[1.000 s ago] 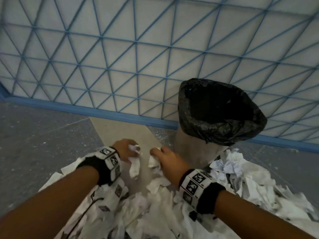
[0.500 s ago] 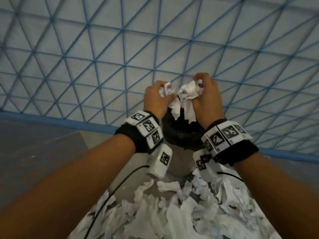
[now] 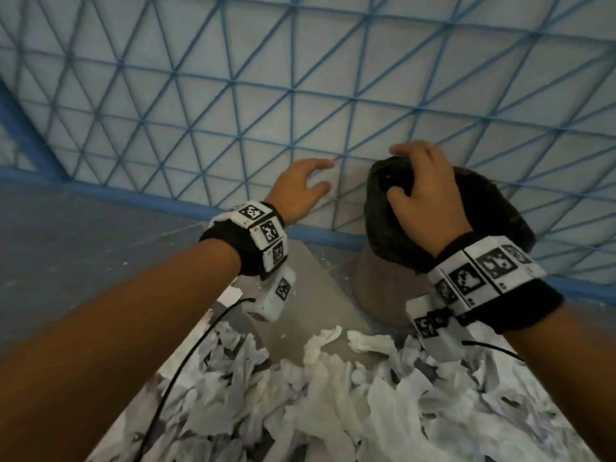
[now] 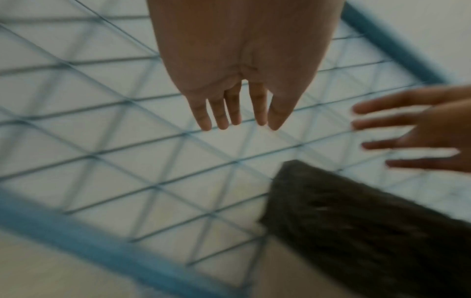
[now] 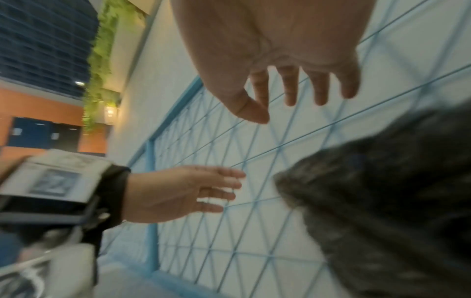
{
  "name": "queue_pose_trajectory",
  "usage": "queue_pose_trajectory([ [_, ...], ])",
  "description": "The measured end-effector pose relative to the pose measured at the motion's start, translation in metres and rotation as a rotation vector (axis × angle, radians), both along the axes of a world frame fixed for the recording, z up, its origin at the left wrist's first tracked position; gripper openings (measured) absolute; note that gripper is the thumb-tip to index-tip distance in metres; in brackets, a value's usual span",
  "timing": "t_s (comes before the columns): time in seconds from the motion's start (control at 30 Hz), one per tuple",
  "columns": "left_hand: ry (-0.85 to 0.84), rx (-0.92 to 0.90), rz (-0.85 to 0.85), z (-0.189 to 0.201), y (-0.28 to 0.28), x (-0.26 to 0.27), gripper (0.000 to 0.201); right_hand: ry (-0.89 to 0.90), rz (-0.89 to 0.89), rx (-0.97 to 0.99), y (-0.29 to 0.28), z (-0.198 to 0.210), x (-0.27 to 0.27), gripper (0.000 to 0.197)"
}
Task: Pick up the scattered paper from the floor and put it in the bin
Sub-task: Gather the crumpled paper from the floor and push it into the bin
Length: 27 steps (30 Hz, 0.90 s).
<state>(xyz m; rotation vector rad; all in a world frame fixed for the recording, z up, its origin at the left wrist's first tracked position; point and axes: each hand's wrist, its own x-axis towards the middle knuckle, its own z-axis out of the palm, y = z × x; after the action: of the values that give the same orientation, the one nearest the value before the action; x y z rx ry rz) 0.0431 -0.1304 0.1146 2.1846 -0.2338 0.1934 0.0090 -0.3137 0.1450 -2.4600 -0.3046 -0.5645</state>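
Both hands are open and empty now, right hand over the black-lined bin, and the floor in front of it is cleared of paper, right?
Not cleared: the head view shows scattered paper still heaped before the bin. Left hand and right hand are open and empty.

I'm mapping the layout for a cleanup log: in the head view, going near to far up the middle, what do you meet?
Paper pile → bare floor strip → bin with black bag → blue base rail → wall with blue grid.
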Motion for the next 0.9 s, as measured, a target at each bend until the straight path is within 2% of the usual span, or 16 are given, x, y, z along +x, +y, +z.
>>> queue_pose_trajectory([
  [0.1,0.237,0.323,0.111,-0.042,0.075,-0.007,0.033,-0.050,0.223,0.018,0.057,-0.022,-0.010,0.039],
  [0.17,0.471,0.530,0.141,-0.076,0.122,-0.020,0.036,0.065,0.355,-0.041,0.093,-0.055,-0.011,0.032],
  [0.23,0.678,0.689,0.159,-0.108,0.159,-0.036,0.047,0.277,0.425,-0.104,0.121,-0.093,-0.011,0.030],
  [0.3,0.850,0.763,0.156,-0.130,0.183,-0.053,0.065,0.511,0.447,-0.182,0.142,-0.129,-0.010,0.035],
  [0.4,0.984,0.716,0.096,-0.151,0.197,-0.071,0.083,0.703,0.491,-0.331,0.170,-0.168,-0.005,0.045],
  [0.53,0.996,0.665,0.066,-0.178,0.200,-0.088,0.091,0.718,0.597,-0.427,0.205,-0.200,0.003,0.053],
  [0.6,0.951,0.684,0.080,-0.185,0.194,-0.097,0.079,0.684,0.661,-0.457,0.218,-0.215,0.004,0.051],
  [0.7,0.848,0.584,0.114,-0.187,0.184,-0.103,0.050,0.633,0.733,-0.492,0.228,-0.236,0.000,0.043],
  [0.8,0.748,0.419,0.220,-0.178,0.184,-0.097,0.040,0.534,0.599,-0.317,0.223,-0.238,0.005,0.021],
  [0.9,0.716,0.298,0.337,-0.160,0.182,-0.090,0.049,0.698,0.425,-0.227,0.211,-0.228,0.005,0.025],
])
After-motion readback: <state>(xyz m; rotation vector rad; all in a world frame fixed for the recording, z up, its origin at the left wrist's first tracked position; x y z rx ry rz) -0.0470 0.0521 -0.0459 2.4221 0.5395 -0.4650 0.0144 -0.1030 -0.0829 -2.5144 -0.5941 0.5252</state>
